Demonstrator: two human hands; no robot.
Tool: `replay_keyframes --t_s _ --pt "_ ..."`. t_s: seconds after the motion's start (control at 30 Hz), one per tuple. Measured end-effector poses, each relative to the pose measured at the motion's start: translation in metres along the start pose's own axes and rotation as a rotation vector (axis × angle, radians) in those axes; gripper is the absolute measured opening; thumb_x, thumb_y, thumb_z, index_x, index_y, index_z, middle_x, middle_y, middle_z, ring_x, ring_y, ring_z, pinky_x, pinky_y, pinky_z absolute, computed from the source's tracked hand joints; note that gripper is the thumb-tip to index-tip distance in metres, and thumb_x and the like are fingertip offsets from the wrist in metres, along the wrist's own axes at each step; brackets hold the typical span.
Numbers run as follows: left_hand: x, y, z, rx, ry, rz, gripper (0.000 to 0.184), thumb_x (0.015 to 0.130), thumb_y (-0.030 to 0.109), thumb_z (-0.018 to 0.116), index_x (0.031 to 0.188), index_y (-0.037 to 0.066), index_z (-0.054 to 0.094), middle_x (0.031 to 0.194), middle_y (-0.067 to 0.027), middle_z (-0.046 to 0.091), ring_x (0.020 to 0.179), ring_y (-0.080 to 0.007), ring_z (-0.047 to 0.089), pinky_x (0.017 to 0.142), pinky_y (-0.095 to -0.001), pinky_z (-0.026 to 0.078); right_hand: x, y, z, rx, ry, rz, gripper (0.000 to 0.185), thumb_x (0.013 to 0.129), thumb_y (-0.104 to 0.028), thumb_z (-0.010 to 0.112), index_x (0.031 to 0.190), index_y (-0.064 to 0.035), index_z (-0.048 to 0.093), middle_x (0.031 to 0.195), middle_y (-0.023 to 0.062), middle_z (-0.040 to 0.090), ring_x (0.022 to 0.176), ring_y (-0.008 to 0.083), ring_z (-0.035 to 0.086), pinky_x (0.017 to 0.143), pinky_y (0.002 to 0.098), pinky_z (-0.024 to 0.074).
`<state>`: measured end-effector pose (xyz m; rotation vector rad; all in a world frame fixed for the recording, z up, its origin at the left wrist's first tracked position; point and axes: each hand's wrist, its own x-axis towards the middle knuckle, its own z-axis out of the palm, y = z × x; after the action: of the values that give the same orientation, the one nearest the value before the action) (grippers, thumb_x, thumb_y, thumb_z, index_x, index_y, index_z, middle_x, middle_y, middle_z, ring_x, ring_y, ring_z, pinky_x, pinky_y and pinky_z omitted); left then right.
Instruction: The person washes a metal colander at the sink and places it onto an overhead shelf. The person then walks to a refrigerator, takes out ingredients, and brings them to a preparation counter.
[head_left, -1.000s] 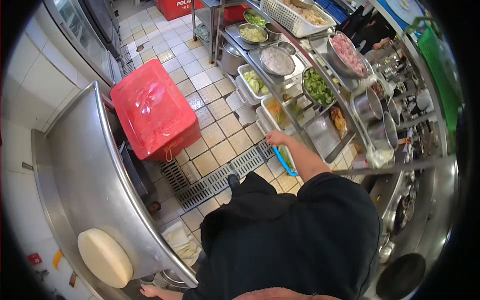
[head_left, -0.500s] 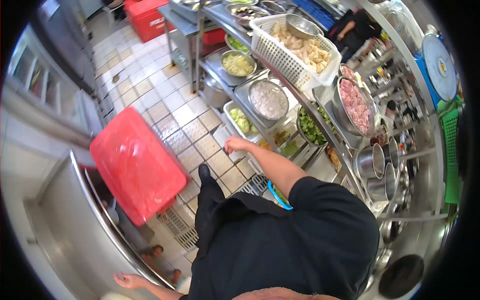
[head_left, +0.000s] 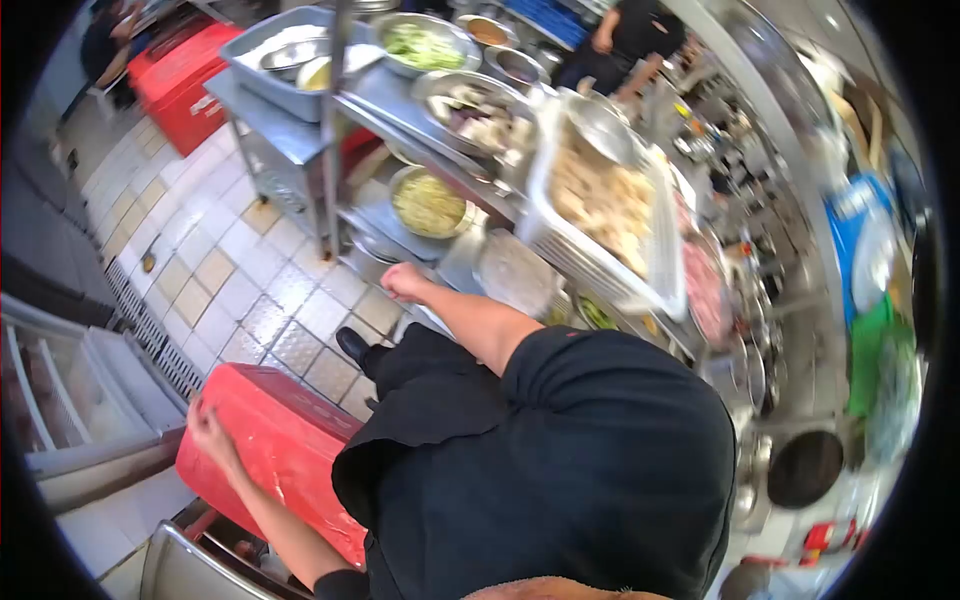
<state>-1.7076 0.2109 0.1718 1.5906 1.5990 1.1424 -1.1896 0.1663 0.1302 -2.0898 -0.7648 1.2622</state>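
My left hand (head_left: 212, 437) is over the near side of a large red lidded box (head_left: 290, 450), its fingers loosely apart and holding nothing I can see. Whether it touches the lid I cannot tell. My right hand (head_left: 403, 283) swings ahead of me, fingers curled closed with nothing visible in them. It is nearest to the metal shelf rack, close to a bowl of shredded pale-green vegetable (head_left: 430, 203) and a round container with a whitish top (head_left: 515, 272).
On the rack's top stand a white basket of pale food pieces (head_left: 600, 205) and a bowl of cut eggplant (head_left: 480, 115). Another red box (head_left: 185, 85) and a seated person (head_left: 110, 45) are at the far left. A person in black (head_left: 635, 40) stands beyond the rack. The tiled floor (head_left: 290, 310) looks wet.
I have moved forward along the aisle, so the rack and red box are nearer. My left hand has risen from beside the metal counter to over the red box. My right hand stays curled.
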Motion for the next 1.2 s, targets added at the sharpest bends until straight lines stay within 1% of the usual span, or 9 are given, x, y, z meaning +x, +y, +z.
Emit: replay_keyframes --t_s 0.1,0.17,0.2,0.27,0.37,0.57,0.9,1.07,1.2 --pt "0.058 0.024 0.031 0.211 -0.230 -0.103 0.032 0.086 0.017 0.058 0.111 -0.003 0.058 0.103 -0.0139 0.063 0.090 -0.0218 0.059 0.079 -0.0307 0.045 0.088 -0.042 0.045 0.079 -0.137 0.113 0.010 0.078 -0.014 0.060 0.088 -0.0119 0.062 0.072 0.0011 0.061 0.060 0.0131 0.061 0.048 0.0307 0.0469" --pt "0.058 -0.134 0.061 0.128 -0.290 -0.228 0.036 0.084 0.017 0.058 0.113 -0.003 0.057 0.083 -0.0062 0.061 0.070 -0.0120 0.055 0.062 -0.0266 0.046 0.113 -0.111 0.067 0.035 -0.289 0.097 0.012 0.080 -0.015 0.059 0.091 -0.0118 0.061 0.077 0.0012 0.062 0.063 0.0127 0.061 0.051 0.0297 0.0469" --pt "0.045 -0.137 0.063 0.040 -0.338 -0.468 0.034 0.082 0.020 0.058 0.104 -0.006 0.060 0.091 -0.0149 0.064 0.083 -0.0210 0.059 0.077 -0.0332 0.047 0.122 -0.144 0.078 0.071 -0.354 0.064 0.010 0.079 -0.015 0.059 0.088 -0.0109 0.061 0.076 0.0013 0.062 0.062 0.0122 0.061 0.049 0.0281 0.0442" --pt "0.008 -0.125 0.050 0.016 -0.396 -0.578 0.015 0.082 0.016 0.053 0.074 0.004 0.059 0.064 -0.0052 0.053 0.063 -0.0132 0.054 0.055 -0.0313 0.044 0.153 -0.219 0.094 0.162 -0.434 -0.009 0.010 0.079 -0.014 0.061 0.087 -0.0094 0.061 0.074 0.0008 0.061 0.065 0.0111 0.060 0.048 0.0264 0.0428" --pt "-0.031 -0.133 0.023 0.123 -0.576 -0.811 0.015 0.082 0.017 0.053 0.075 0.005 0.059 0.064 -0.0049 0.054 0.062 -0.0137 0.054 0.053 -0.0314 0.044 0.174 -0.331 0.106 0.209 -0.410 -0.218 0.011 0.079 -0.015 0.061 0.086 -0.0066 0.063 0.076 0.0021 0.061 0.061 0.0120 0.057 0.051 0.0266 0.0433" --pt "0.064 -0.172 -0.006 0.202 -0.684 -1.070 0.015 0.083 0.019 0.053 0.077 0.006 0.059 0.064 -0.0042 0.054 0.060 -0.0148 0.055 0.050 -0.0316 0.043 0.232 -0.500 0.074 0.104 0.243 -0.956 0.011 0.080 -0.009 0.061 0.087 -0.0007 0.064 0.079 0.0070 0.064 0.065 0.0135 0.058 0.060 0.0266 0.0465" --pt "0.538 -0.300 -0.031 -0.038 -0.357 -0.731 0.014 0.085 0.021 0.053 0.081 0.009 0.059 0.065 -0.0030 0.055 0.058 -0.0166 0.055 0.045 -0.0319 0.042 0.320 -0.516 0.037 -0.110 1.006 -0.615 0.007 0.079 -0.011 0.064 0.083 -0.0042 0.062 0.085 0.0110 0.057 0.076 0.0229 0.059 0.067 0.0326 0.0469" --pt "0.863 -0.082 0.039 -0.139 -0.122 -0.585 0.023 0.088 0.018 0.054 0.110 0.011 0.054 0.084 -0.0012 0.058 0.073 -0.0170 0.057 0.063 -0.0338 0.045 0.326 -0.537 0.042 -0.307 1.189 -0.384 0.013 0.076 -0.020 0.068 0.078 -0.0083 0.063 0.088 0.0056 0.056 0.082 0.0250 0.056 0.071 0.0371 0.0459" --pt "0.987 -0.089 0.104 -0.149 -0.430 -0.438 0.029 0.087 0.020 0.057 0.115 0.012 0.053 0.091 -0.0025 0.061 0.079 -0.0196 0.059 0.068 -0.0386 0.047 0.336 -0.540 0.042 -0.268 1.341 -0.255 0.013 0.075 -0.020 0.069 0.077 -0.0090 0.063 0.091 0.0054 0.057 0.084 0.0244 0.057 0.072 0.0367 0.0462"
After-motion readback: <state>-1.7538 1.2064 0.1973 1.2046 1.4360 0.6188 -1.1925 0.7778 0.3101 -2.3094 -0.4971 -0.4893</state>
